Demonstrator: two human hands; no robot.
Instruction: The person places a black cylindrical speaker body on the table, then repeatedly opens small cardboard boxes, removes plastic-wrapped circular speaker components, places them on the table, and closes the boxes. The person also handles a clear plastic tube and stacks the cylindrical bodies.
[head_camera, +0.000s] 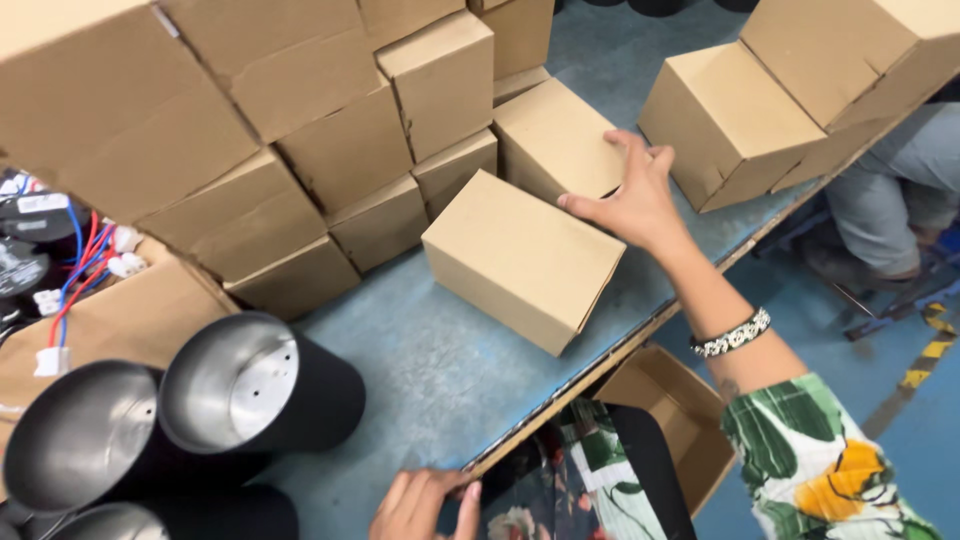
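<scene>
Right hand (632, 200) touching plain (brown) carton (520, 258).

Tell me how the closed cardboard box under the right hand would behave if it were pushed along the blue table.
The cardboard box looks stiff: its faces are flat and its edges crisp. Resting on a broad face on the smooth blue table, it would probably slide rather than tip. It lies near the table's edge, so a push that way might drop it. The right hand rests on top; weight is unclear.

Blue-topped workbench (440, 370), blue floor (900, 440) with yellow-black hazard tape (930, 350).
</scene>
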